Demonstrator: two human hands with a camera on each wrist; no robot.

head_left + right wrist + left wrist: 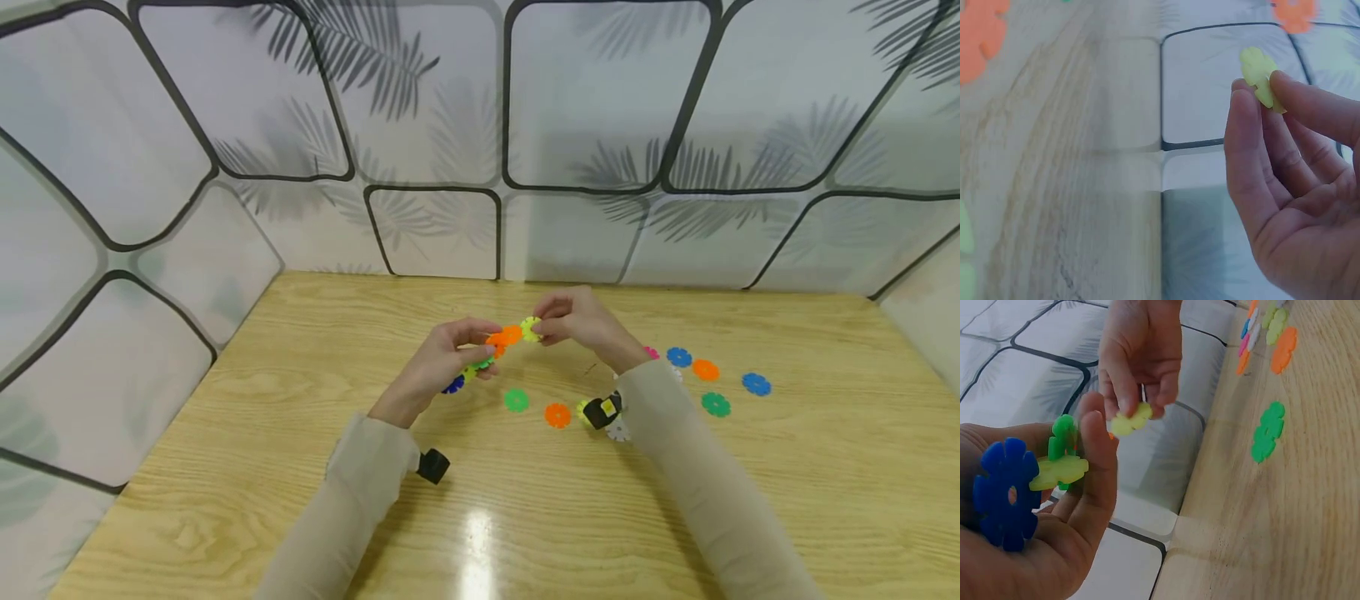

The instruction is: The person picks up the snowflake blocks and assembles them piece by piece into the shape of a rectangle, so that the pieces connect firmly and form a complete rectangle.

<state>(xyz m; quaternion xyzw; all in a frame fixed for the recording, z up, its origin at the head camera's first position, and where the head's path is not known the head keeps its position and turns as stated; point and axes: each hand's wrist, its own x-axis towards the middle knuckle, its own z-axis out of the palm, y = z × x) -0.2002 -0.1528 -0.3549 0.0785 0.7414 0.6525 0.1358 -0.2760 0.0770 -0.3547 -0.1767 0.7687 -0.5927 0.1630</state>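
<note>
Lying loose on the table (225, 450) are an orange disc (557, 415) and a green disc (516, 400); beyond, the left hand (438, 358) grips a raised chain of linked discs (497, 341); toward the far edge, the right hand (583, 322) pinches a yellow disc (529, 327) just beside it.

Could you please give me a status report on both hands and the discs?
Left hand holds disc chain. Right hand pinches yellow disc, apart from chain. Nothing visible in the way.

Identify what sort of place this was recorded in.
Probably an indoor tabletop play or craft space: wood-grain table, leaf-print backdrop rising behind it, and slotted plastic discs lying about.
</note>
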